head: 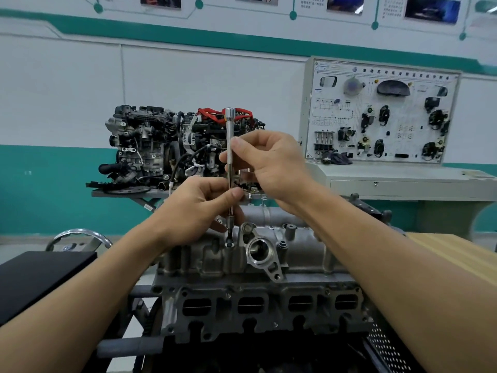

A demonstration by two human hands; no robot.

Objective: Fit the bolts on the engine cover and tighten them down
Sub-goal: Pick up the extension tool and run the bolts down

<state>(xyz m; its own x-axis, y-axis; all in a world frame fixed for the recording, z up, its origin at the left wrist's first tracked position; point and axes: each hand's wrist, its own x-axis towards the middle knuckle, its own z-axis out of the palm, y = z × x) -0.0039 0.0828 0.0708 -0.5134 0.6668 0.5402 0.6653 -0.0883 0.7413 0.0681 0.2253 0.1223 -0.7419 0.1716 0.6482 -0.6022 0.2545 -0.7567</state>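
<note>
A training workshop. Both hands, left hand [199, 211] and right hand [265, 164], pinch the extension bar [229, 157], seated on a bolt [229, 242] in the engine cover [295, 251]. Tightening by fingers; next probably needs a ratchet.

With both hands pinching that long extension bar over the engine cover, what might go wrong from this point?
1. The extension bar is tall and held only by fingertips of the left hand and right hand; if it leans, the bolt may cross-thread.
2. The tip could slip off the bolt and mar the engine cover.
3. Finger-tightening alone may leave the bolt loose.
</note>
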